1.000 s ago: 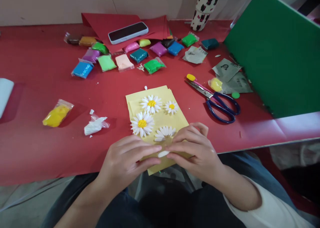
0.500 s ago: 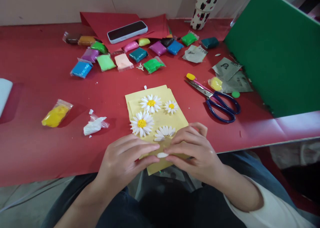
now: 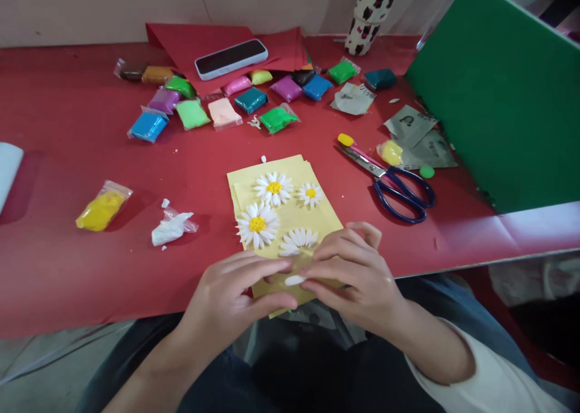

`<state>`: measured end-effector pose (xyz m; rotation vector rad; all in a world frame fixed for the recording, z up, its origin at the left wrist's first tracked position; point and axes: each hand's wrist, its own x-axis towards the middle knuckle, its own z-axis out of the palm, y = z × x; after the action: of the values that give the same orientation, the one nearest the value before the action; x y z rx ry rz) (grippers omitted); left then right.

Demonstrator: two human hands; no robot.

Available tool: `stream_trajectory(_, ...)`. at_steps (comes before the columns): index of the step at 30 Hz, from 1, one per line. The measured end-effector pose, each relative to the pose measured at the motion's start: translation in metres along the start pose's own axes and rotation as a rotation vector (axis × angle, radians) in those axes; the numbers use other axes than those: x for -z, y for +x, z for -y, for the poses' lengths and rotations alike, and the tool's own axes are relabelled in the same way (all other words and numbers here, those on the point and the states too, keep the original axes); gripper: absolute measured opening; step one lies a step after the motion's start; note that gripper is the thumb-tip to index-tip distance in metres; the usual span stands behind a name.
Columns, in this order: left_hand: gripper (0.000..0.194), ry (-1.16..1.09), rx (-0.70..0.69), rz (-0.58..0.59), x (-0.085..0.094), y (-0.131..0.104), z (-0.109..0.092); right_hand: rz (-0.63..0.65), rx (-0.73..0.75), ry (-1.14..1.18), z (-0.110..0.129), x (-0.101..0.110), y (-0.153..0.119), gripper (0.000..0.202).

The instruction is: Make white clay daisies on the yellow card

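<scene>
Between thumb and forefinger, my right hand [image 3: 351, 268] pinches a small white clay petal [image 3: 295, 280] by its right end. My left hand [image 3: 242, 286] is just left of the petal, thumb and fingers parted around it and holding nothing. Both hands hover over the near end of a stack of yellow paper [image 3: 290, 165]. On that paper lie three white clay daisies with yellow centres, one at the top [image 3: 274, 187], a smaller daisy [image 3: 310, 193] at right and a larger daisy [image 3: 257, 224] at left. A half ring of white petals [image 3: 299, 241] lies just beyond my fingertips.
Blue-handled scissors [image 3: 399, 189] lie right of the paper, near a green board [image 3: 498, 98]. At left are a yellow clay packet [image 3: 103, 206] and an opened white clay packet [image 3: 172, 228]. Several coloured clay packets [image 3: 193, 113], a phone [image 3: 232, 58] and a patterned tumbler [image 3: 371, 17] are farther back.
My left thumb and forefinger have parted, and the thumb has moved down and right, off the petal. The petal stays in my right fingers, tilted slightly more.
</scene>
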<state>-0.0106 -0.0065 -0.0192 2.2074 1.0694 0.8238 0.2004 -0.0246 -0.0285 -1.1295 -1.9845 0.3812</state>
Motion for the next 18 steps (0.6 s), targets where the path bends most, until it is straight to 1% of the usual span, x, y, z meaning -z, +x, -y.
stream_trajectory(2, 0.027, -0.064, 0.042, -0.002, -0.003, 0.0, -0.003, -0.018, 0.021, -0.025, 0.001, 0.0, 0.001, 0.003)
stream_trajectory(5, 0.021, -0.143, 0.057, -0.062, -0.008, 0.0, -0.008, -0.029, 0.034, -0.055, 0.002, 0.0, 0.002, 0.005)
stream_trajectory(6, 0.019, -0.173, 0.08, -0.072, -0.01, 0.0, -0.009, -0.032, 0.036, -0.06, 0.003, 0.0, 0.002, 0.006)
stream_trajectory(8, 0.018, -0.234, 0.155, -0.07, -0.011, 0.0, -0.01, -0.04, 0.043, -0.067, 0.003, 0.0, 0.001, 0.006)
stream_trajectory(10, 0.017, -0.276, 0.252, -0.04, -0.012, -0.001, -0.011, -0.058, 0.061, -0.091, 0.003, -0.001, 0.001, 0.003)
stream_trajectory(13, 0.015, -0.314, 0.357, -0.018, -0.012, -0.002, -0.012, -0.089, 0.105, -0.148, 0.003, -0.002, 0.0, 0.007)
stream_trajectory(18, 0.011, -0.38, 0.371, -0.04, -0.012, -0.001, -0.014, -0.096, 0.121, -0.183, 0.004, -0.002, 0.0, 0.005)
